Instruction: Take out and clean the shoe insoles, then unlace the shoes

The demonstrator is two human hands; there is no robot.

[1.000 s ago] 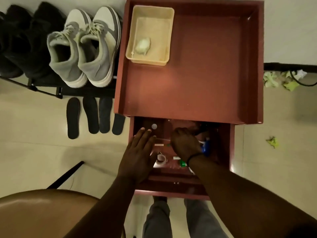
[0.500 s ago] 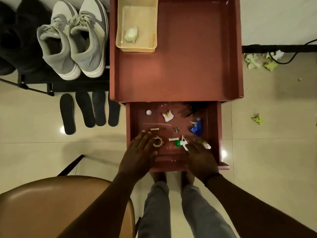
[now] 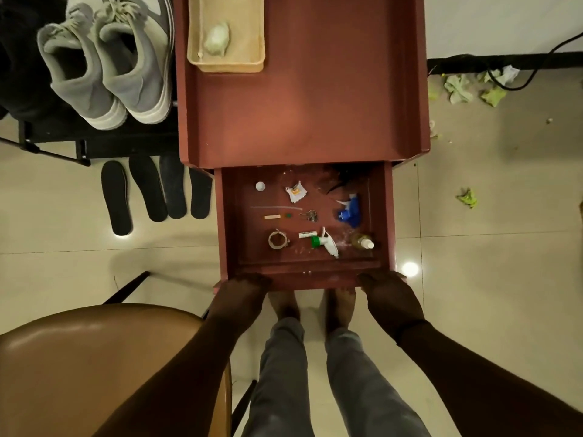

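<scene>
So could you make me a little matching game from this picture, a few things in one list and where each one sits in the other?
Things:
1. grey sneakers
2. black insoles
3. yellow tray
4. keys

Places:
A. inside the open drawer
B. flat on the floor tiles
C. on the red cabinet's top
D. on the black shoe rack

Pairs: 1-D, 2-B, 3-C, 4-A

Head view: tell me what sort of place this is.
Probably a home entryway or room corner used for shoe storage: grey sneakers sit on a black rack, four insoles lie on the tiled floor, beside a red cabinet's open drawer.
</scene>
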